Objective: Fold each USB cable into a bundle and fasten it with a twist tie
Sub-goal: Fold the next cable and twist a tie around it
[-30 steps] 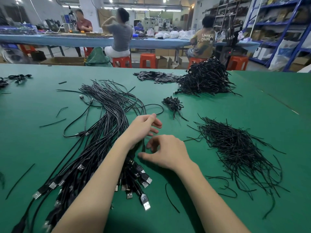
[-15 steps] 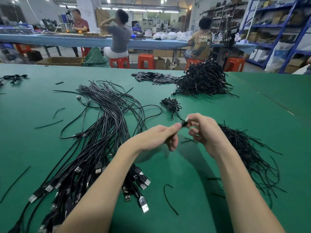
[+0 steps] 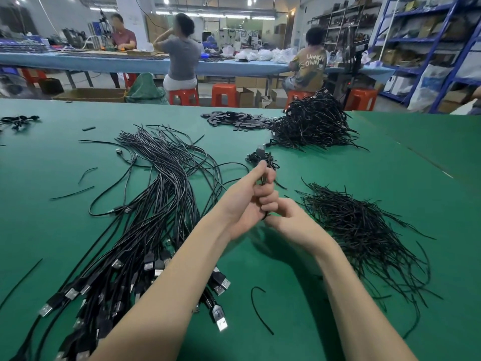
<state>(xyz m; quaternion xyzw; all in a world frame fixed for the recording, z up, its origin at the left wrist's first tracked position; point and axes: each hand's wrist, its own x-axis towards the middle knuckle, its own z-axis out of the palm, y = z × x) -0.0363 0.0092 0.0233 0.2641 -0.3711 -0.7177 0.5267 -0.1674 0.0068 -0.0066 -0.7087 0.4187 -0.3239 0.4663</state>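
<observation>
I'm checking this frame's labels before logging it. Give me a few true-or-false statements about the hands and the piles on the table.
1. Both hands, left hand and right hand, hold one black cable above the green table. True.
2. The loose twist ties lie left of the hands. False: they lie to the right; the unbundled cables lie left.
3. The heap of finished bundles sits at the far side. True.
4. The right hand rests flat on the table. False: it is raised, fingers curled at the cable.

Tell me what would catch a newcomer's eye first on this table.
The two hands meet mid-table, the left hand and right hand both gripping one black cable. Left of them sprawls a big fan of loose USB cables; right of them lies a heap of black twist ties.
</observation>
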